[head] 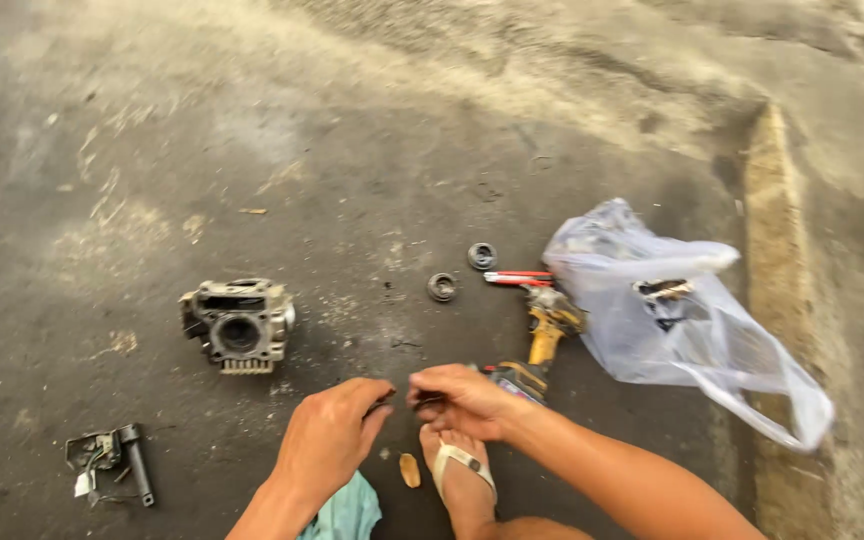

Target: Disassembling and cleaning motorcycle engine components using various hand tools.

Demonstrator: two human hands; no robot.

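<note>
STEP: I judged small-part fitting underway | GRIP: left hand [330, 436] and right hand [462, 400] pinched closed on a small dark part [399, 401], right of the cylinder head [239, 324] | NEXT: needed steady alignment.

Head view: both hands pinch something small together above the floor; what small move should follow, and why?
Probably lift the piece clear into view: the left hand and right hand meet fingertip to fingertip around a small dark part, too hidden to identify, with the engine cylinder head lying apart.
</note>
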